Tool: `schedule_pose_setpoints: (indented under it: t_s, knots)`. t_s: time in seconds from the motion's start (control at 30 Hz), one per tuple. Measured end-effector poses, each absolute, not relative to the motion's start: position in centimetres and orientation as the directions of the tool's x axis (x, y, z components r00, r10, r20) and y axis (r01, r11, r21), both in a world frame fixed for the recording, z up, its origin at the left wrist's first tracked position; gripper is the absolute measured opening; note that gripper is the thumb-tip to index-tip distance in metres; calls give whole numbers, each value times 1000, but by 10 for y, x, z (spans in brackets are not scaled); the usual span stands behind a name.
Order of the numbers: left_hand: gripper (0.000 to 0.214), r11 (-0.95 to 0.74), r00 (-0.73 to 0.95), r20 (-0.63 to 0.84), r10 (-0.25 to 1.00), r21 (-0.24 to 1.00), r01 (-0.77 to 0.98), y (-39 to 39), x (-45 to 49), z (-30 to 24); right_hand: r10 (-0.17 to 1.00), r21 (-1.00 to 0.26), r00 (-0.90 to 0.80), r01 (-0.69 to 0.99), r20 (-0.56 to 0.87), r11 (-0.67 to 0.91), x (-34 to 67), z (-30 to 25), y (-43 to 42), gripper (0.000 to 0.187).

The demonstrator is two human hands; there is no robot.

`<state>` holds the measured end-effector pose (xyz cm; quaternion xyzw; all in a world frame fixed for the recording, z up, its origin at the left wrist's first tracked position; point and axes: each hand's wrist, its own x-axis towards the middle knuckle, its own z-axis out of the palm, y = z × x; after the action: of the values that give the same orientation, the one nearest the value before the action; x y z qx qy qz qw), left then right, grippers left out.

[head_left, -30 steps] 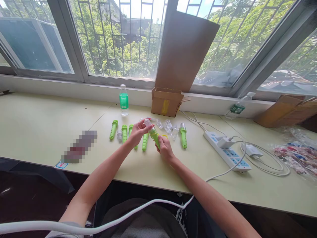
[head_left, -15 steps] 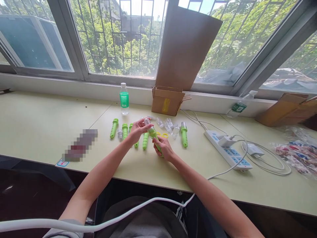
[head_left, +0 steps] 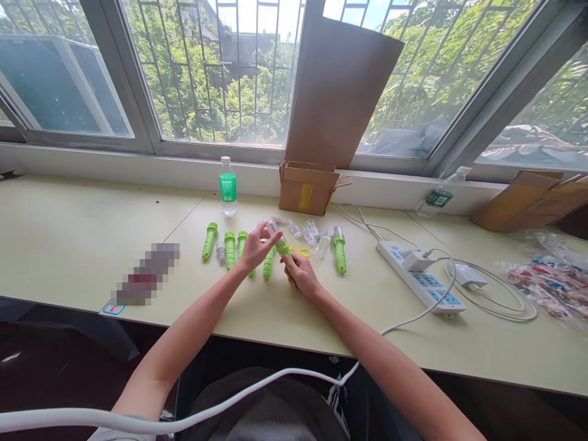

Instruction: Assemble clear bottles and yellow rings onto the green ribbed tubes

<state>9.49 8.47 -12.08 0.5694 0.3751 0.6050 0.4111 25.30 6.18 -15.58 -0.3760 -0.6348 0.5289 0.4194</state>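
Gripping the green tube (head_left: 283,247) by its lower end, your right hand (head_left: 301,277) is closed around it over the table (head_left: 321,312); its long axis tilts up-left, where your left hand (head_left: 253,248) pinches the clear cap (head_left: 272,228).

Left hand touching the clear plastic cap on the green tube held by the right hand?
Touching. Head view: left hand fingertips pinch the clear plastic cap of the green tube, no gap.
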Motion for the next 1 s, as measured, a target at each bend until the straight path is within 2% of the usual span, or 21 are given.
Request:
schedule_pose_setpoints:
  t_s: [0.2,0.4,0.5,0.57,0.63,0.7,0.8,0.9,1.0]
  knots:
    - [38,-410,-20,412,911,910,58,84,93,-122,927,-987,-352,41,133,157,253,-154,61,34]
    - [43,-441,-48,445,894,895,72,83,93,-121,934,-980,-316,52,166,192,252,-155,59,34]
    - [44,-480,-56,504,862,846,230,80,90,-116,932,-972,-301,60,200,227,252,-155,59,34]
    - [45,-472,-38,536,843,773,423,74,87,-113,929,-968,-301,56,215,243,252,-156,60,34]
    - [44,-448,44,555,831,618,646,64,78,-112,932,-970,-291,43,217,239,252,-157,61,35]
    - [40,-426,112,568,816,459,780,52,62,-115,940,-974,-266,23,213,227,254,-158,63,35]
    - [35,-347,121,567,815,310,885,36,19,-124,952,-978,-228,1,203,209,256,-158,66,35]
    - [41,-184,23,525,851,256,949,32,-40,-135,960,-983,-211,-5,183,186,258,-158,68,36]
    - [56,-35,-60,402,914,227,973,37,-93,-143,963,-985,-208,-11,172,174,258,-157,68,36]
